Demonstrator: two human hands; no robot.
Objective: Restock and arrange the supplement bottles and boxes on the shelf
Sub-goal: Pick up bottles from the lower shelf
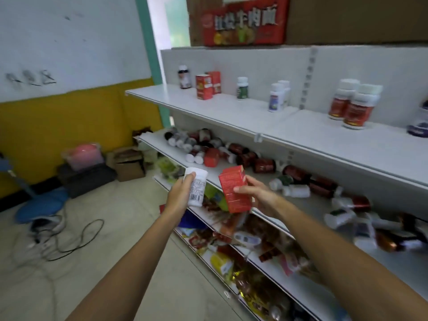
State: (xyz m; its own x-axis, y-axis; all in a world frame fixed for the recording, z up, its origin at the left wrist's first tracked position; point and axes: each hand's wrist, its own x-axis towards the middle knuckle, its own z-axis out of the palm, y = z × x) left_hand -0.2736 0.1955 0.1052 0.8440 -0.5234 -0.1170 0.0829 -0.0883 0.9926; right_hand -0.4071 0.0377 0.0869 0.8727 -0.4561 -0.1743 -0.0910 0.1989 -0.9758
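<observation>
Now left hand (179, 193) grips barcoded white bottle (197, 187).

Soft, even daylight, brightest at the opening (172, 22) high above the left grip (179, 195). Shadows are faint. Motion blur smears everything, worst on the bottles (370, 225) right of the right grip (259, 198). The shelf (231, 112) bows toward the frame's borders.

Left arm: we reach it forward, bare, wrist lifted.
Left hand: our left grip (179, 196) curls round a white bottle (197, 188), thumb near its cap.
Right arm: bare, stretched in from lower right.
Right hand: our right grip (261, 198) pinches a red box (234, 189), thumb in front.
</observation>
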